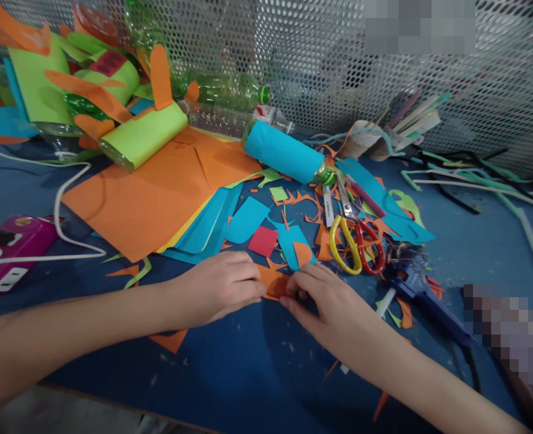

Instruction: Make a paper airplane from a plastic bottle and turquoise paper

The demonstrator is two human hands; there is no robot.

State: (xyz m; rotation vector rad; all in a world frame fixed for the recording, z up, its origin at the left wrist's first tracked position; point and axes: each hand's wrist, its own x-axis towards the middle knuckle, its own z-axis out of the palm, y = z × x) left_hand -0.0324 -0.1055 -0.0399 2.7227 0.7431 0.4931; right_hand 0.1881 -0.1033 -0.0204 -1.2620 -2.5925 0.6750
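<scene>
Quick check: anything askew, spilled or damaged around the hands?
I see nothing clearly spilled or damaged. The odd bit is untidiness: paper offcuts lie strewn beyond the right hand, under and around the red-and-yellow-handled scissors. The blue glue gun also lies amid them.

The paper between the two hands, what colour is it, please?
The paper is orange, shown in the head view.

Probably a craft workshop: scissors (348, 210), glue gun (422, 295).
</scene>
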